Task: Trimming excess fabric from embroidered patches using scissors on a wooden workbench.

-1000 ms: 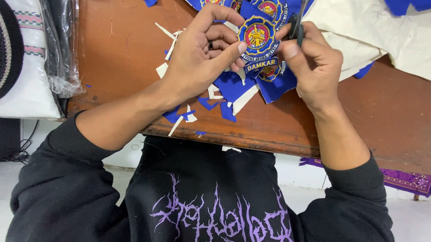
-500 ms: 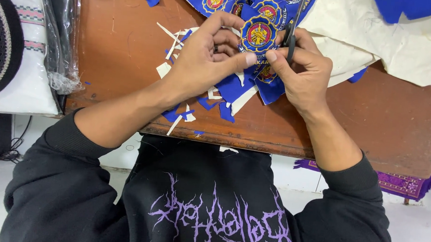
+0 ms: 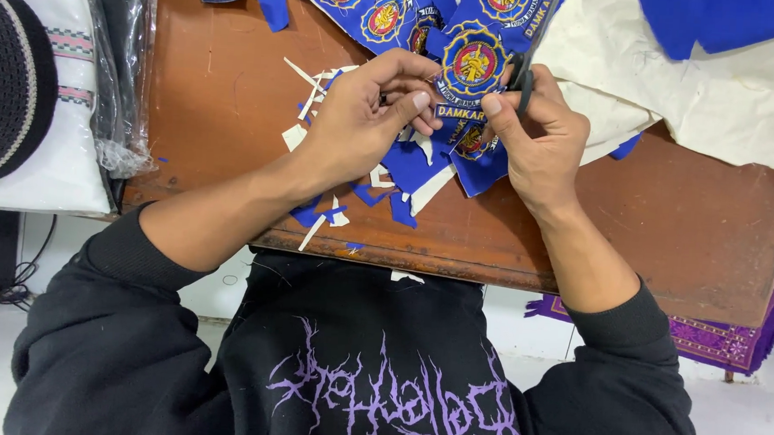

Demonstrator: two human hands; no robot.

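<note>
Presently on the bench (image 3: 232,139): one round badge (image 3: 472,63) on blue cloth, pinched at its lower edge by the fingers (image 3: 421,100) of the left hand (image 3: 366,119) and steadied by the thumb of the right hand (image 3: 541,137). Right hand's fingers also clench one pair of dark scissors (image 3: 525,70), mostly hidden. Further badges at the far edge: at least five visible, some overlapped. Blue and white offcuts (image 3: 407,170): many, uncounted, scattered beneath and beside both hands. One cream cloth (image 3: 720,94) right, with one blue cloth (image 3: 724,19) lying on it. One plastic-wrapped bundle (image 3: 117,53) left, beside one dark knitted cap (image 3: 6,83).
</note>
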